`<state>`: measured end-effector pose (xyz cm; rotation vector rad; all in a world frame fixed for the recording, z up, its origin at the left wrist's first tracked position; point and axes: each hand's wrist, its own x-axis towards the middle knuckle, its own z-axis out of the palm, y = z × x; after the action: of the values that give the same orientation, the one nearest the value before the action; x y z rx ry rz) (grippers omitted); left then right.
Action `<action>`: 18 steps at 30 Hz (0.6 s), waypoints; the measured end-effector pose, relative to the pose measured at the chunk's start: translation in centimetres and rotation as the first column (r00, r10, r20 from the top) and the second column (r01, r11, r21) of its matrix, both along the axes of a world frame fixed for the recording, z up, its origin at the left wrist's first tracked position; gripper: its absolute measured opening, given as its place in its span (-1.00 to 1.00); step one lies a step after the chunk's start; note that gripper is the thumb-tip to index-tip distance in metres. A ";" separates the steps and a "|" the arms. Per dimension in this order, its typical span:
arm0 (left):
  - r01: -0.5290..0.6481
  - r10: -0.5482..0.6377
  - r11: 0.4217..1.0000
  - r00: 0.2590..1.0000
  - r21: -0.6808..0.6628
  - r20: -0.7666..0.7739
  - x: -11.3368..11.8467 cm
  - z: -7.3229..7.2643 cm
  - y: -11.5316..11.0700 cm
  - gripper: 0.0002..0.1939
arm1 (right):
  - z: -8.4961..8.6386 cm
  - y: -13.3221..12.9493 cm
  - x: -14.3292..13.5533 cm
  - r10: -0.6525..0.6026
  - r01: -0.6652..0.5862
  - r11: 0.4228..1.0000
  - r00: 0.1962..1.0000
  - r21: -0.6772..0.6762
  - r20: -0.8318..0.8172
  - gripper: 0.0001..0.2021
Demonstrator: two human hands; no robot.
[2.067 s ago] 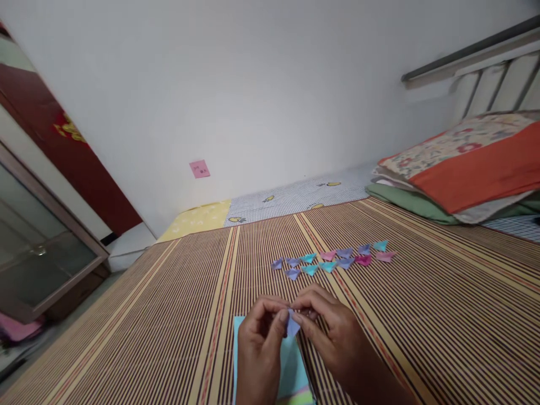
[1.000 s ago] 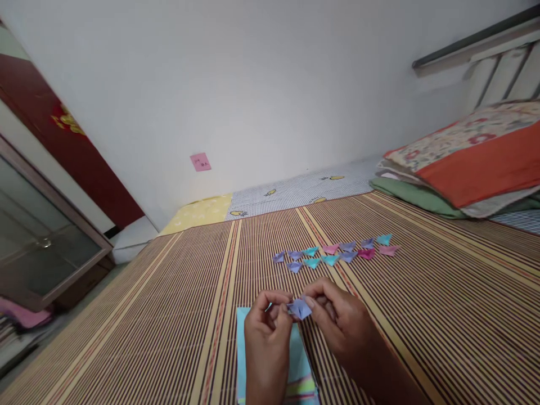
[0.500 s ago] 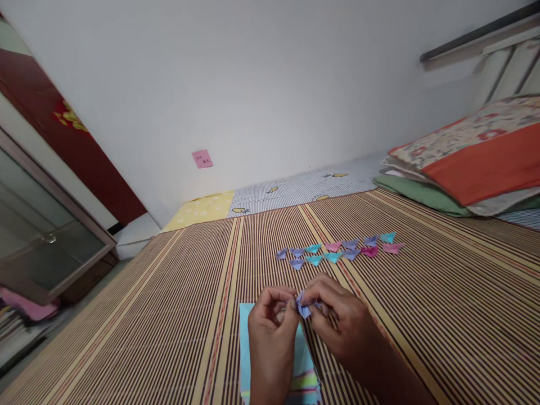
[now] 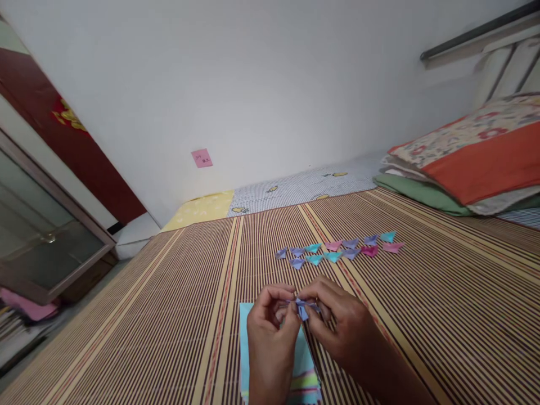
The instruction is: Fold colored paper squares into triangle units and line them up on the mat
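One glass-paned panel (image 4: pixel 42 236) stands at our far L, bg only. Moving R, we have a pink note (image 4: pixel 202 158) on the pale wall (image 4: pixel 295 84), then the striped mat (image 4: pixel 177 292) we're working over. On it, a stack of coloured sheets (image 4: pixel 304 360), blue on top, lies partly under our L hand (image 4: pixel 270 332) & wrist as we see it. That hand is nearly closed, thumb + fingertips pinching the L side of a small folded purple paper (image 4: pixel 302 312). The paper sits btwn both hands, apparently held up off the mat. Our R hand (image 4: pixel 341 315) has a narrow pinch on its R side; fingers hide much of it, so we can't tell the full shape.

Step in hand, we'd judge: creasing or shaping that one pc., prob. well along b/c it's already small & many-cornered. Next move calls for light fingertip pressure, L steadying while R works the flap, w/o tearing or springing folds open.

Beyond the R hand, two rows of folded papers (image 4: pixel 333 257), approx. 13 pcs. in purple, blue-green, pink & magenta, rest on the mat, apart from our fingers. Far R: folded bedding (image 4: pixel 502 160), orange band showing, well clear.
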<state>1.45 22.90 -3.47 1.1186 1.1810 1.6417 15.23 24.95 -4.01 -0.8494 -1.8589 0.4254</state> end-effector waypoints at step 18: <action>0.009 -0.015 0.996 0.997 -0.091 -0.072 -0.1 0.0 -0.4 -0.96 | 0.5 -0.1 -0.4 -0.052 0.040 0.992 0.994 0.119 0.100 -0.81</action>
<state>1.36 22.51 -3.45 1.1346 1.2800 1.5343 14.84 24.83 -3.53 -0.8463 -1.9346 0.2453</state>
